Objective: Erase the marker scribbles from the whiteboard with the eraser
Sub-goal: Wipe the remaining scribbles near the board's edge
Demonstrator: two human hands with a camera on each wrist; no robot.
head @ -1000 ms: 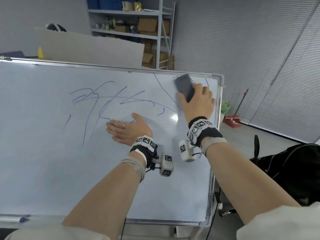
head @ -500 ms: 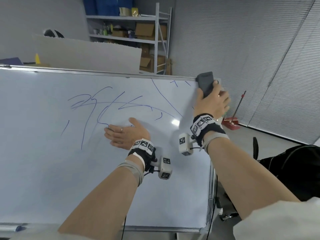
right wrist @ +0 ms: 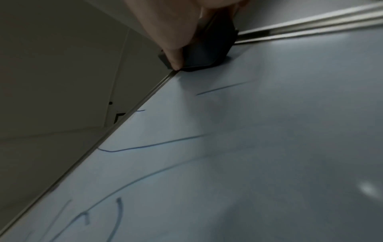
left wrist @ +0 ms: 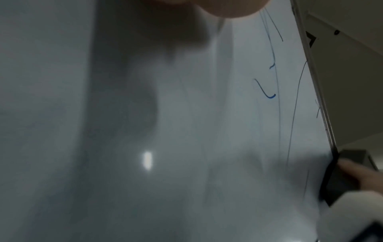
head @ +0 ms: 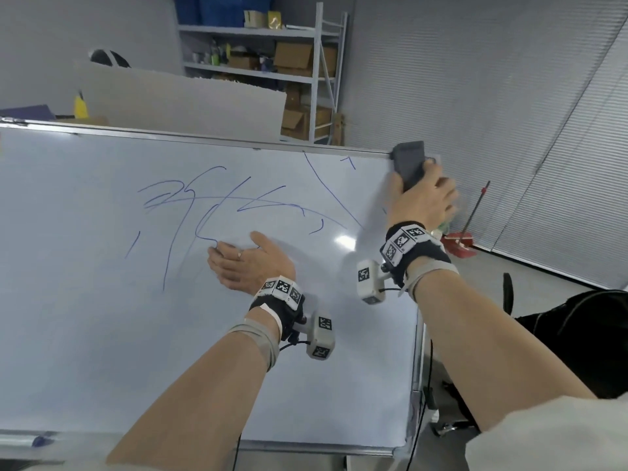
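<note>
A large whiteboard (head: pixel 102 334) carries blue marker scribbles (head: pixel 190 205) across its upper middle, with a long stroke (head: pixel 333 195) toward the top right. My right hand (head: pixel 421 198) grips a dark grey eraser (head: pixel 407 161) pressed on the board's top right corner; the eraser (right wrist: pixel 209 54) sits against the frame there. My left hand (head: pixel 244 263) lies flat on the board with straight fingers, just below the scribbles. In the left wrist view the eraser (left wrist: pixel 339 176) shows at the board's edge, blurred.
A blue marker (head: pixel 37 440) lies in the tray at the bottom left. Behind the board stand a grey panel (head: pixel 176 103) and a shelf with cardboard boxes (head: pixel 292 56). A red broom (head: pixel 469 232) and a black bag (head: pixel 577 334) are on the right.
My right hand has carried the eraser up and to the right, from beside the long stroke to the board's top right corner. The marks near that corner are gone. The left hand stayed flat.
</note>
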